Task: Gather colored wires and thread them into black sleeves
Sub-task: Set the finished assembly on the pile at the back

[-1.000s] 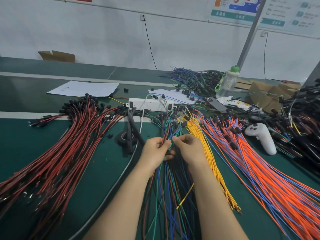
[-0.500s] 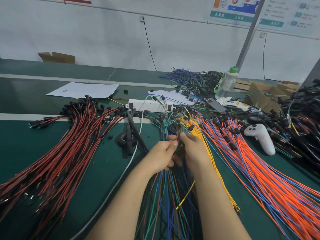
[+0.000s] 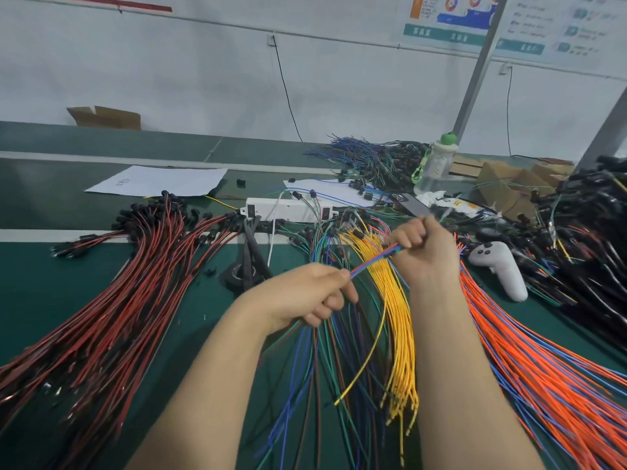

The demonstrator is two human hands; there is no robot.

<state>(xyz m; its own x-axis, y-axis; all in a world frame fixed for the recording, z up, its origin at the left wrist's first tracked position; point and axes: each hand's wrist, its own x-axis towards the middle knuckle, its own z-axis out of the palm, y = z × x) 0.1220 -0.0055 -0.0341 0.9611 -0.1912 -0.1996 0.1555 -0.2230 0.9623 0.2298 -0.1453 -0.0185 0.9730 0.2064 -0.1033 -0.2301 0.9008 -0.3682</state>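
Green bench mat (image 3: 190,307), white wall (image 3: 203,79), wall posters (image 3: 475,22).

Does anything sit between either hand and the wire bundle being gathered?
Nothing visible does. The left hand and right hand both grip the blue, red and green wire bundle, stretched between them above the yellow wires. The right fist hides its far end.

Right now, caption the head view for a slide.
Left hand and right hand stretch a colored wire bundle over the bench.
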